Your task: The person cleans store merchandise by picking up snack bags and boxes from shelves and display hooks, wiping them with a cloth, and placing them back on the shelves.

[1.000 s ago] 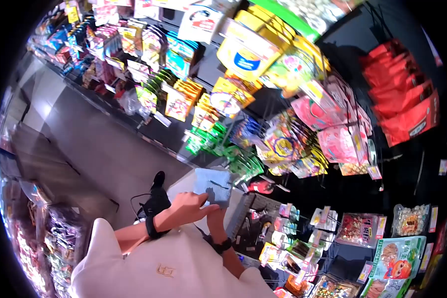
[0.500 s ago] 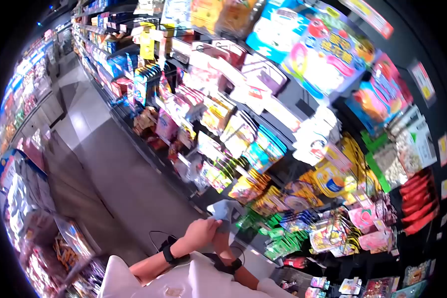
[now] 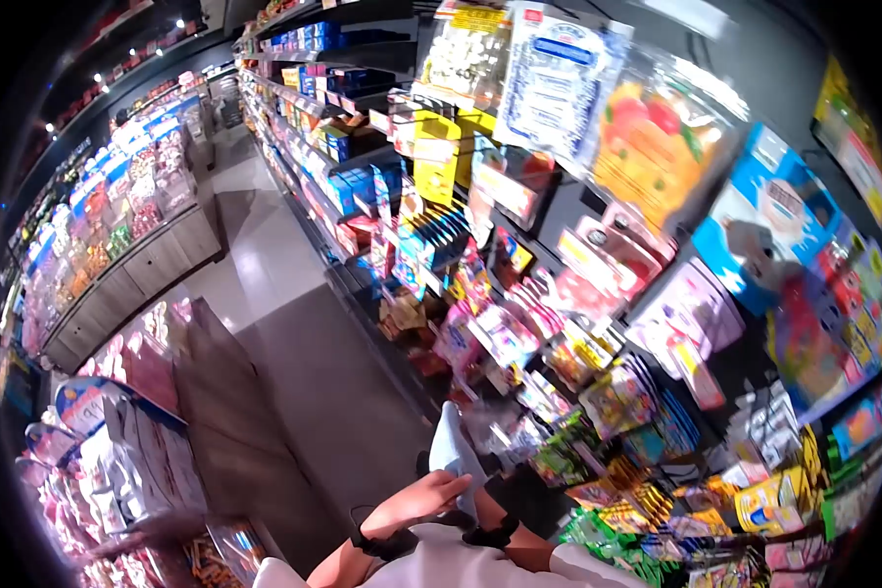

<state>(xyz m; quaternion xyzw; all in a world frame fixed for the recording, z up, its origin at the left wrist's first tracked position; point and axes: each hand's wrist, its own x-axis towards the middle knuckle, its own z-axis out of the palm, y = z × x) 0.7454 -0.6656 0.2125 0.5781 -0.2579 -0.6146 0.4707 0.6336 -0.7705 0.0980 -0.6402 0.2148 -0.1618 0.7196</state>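
While left fingers (image 3: 450, 487) curl, touching light-blue cloth (image 3: 450, 448)

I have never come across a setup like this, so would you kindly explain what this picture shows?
There is no machine here: a camera worn on a person's head looks forward and down at two bare hands. The left hand reaches across the right hand, which is partly hidden. They hold a pale blue, cloth-like item, though the exact grip is unclear. Dark bands circle both wrists. Instead of a tabletop, you see a shop aisle floor, with packaged goods hanging on the right.
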